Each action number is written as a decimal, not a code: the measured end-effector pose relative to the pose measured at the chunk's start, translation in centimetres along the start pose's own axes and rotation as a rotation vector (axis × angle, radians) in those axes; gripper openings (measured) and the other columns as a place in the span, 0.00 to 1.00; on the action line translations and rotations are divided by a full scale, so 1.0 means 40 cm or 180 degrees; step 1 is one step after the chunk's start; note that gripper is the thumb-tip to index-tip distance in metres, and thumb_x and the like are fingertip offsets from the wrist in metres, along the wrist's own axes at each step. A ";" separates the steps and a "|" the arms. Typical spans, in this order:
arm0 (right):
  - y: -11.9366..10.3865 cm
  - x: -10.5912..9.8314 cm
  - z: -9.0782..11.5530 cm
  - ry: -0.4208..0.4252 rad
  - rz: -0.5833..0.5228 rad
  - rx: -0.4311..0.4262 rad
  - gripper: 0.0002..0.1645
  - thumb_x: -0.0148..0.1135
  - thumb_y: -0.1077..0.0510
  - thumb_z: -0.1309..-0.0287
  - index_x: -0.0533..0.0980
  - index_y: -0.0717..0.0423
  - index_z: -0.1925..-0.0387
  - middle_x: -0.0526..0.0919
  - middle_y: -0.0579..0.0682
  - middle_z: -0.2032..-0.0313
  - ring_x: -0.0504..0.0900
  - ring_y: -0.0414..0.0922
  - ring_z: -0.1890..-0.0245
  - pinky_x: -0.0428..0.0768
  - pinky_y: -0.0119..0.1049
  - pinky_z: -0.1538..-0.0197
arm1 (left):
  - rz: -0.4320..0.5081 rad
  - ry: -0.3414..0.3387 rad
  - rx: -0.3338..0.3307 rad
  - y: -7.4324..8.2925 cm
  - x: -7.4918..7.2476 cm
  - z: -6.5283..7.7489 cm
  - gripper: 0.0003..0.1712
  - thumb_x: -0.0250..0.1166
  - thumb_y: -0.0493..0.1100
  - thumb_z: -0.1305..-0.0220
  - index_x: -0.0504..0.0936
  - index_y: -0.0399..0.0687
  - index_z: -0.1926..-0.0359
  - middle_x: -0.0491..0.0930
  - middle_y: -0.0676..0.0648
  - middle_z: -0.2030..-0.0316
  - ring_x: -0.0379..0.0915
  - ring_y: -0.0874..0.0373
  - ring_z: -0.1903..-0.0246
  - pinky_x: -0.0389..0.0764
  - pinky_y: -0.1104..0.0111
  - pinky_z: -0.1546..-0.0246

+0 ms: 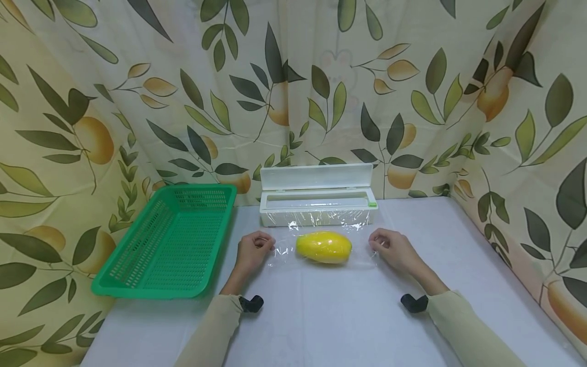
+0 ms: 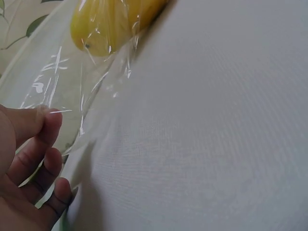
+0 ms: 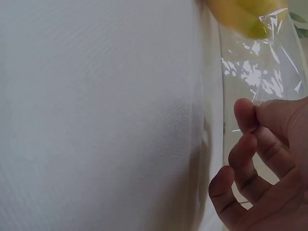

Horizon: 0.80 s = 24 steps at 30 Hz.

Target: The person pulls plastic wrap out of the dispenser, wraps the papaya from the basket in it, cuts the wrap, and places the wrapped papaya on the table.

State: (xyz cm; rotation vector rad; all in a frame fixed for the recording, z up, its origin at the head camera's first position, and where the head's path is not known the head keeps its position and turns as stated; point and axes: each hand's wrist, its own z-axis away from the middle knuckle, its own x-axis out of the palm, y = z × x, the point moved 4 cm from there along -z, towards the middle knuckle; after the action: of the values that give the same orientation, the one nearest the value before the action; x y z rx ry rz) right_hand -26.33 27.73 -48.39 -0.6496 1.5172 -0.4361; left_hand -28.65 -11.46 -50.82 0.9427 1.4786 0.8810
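A long yellow fruit (image 1: pixel 323 247), papaya-like, lies on the white cloth with clear cling film (image 1: pixel 283 251) over it. My left hand (image 1: pixel 251 254) pinches the film's left side between thumb and forefinger; in the left wrist view the other fingers (image 2: pixel 55 192) are loosely bent. On the right side, my right hand (image 1: pixel 398 251) pinches the film the same way, its fingertips (image 3: pixel 246 115) meeting the thumb. Both hands are apart from the fruit. Behind it stands a white cling film box (image 1: pixel 316 219), lid raised, with shiny film over its front.
A green plastic basket (image 1: pixel 149 292) stands on the left side of the table, near my left forearm. The white tablecloth (image 1: pixel 330 321) spreads in front of the fruit. A leaf-patterned curtain (image 1: pixel 293 137) hangs behind the box and along both sides.
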 end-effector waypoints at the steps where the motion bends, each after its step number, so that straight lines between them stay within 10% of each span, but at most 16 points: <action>1: 0.001 0.000 0.001 -0.0007 -0.0004 0.0002 0.02 0.66 0.60 0.34 0.81 0.54 0.60 0.82 0.46 0.70 0.74 0.46 0.69 0.73 0.37 0.65 | -0.0017 -0.0001 0.0028 -0.001 0.000 0.001 0.03 0.72 0.38 0.35 0.86 0.42 0.65 0.86 0.51 0.77 0.80 0.60 0.73 0.75 0.69 0.67; 24: 0.003 0.000 0.006 0.0036 0.0012 0.0000 0.07 0.62 0.58 0.29 0.84 0.55 0.56 0.86 0.45 0.66 0.76 0.47 0.65 0.75 0.39 0.60 | -0.0041 -0.0198 0.0128 0.009 -0.012 -0.008 0.03 0.70 0.34 0.35 0.87 0.36 0.64 0.87 0.47 0.74 0.82 0.54 0.71 0.79 0.71 0.69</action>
State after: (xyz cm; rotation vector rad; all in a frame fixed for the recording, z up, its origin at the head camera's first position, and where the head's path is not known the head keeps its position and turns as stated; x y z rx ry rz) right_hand -26.13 27.85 -48.50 -0.6451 1.5291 -0.4375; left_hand -28.89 -11.74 -50.26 0.9807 1.4524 0.8083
